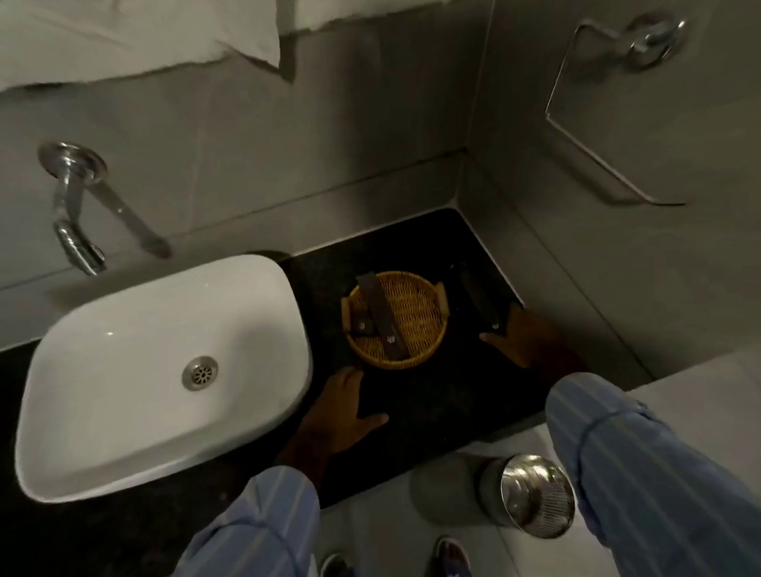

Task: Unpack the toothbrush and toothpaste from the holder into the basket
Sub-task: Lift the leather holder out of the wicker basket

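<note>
A round wicker basket (414, 313) sits on the black counter right of the sink. Inside it lie a long dark packet (382, 316) and a small dark packet (363, 327) at its left rim. A second long dark box, the holder (478, 295), lies on the counter to the right of the basket. My right hand (525, 337) rests at the near end of that box, fingers spread, touching it; a firm grip cannot be confirmed. My left hand (344, 408) lies flat on the counter just in front of the basket's left side, empty.
A white basin (157, 373) fills the counter's left, with a chrome wall tap (72, 212) above it. Grey walls close the back and right corner; a chrome towel ring (614, 107) hangs at right. A steel bin (528, 497) stands on the floor below the counter edge.
</note>
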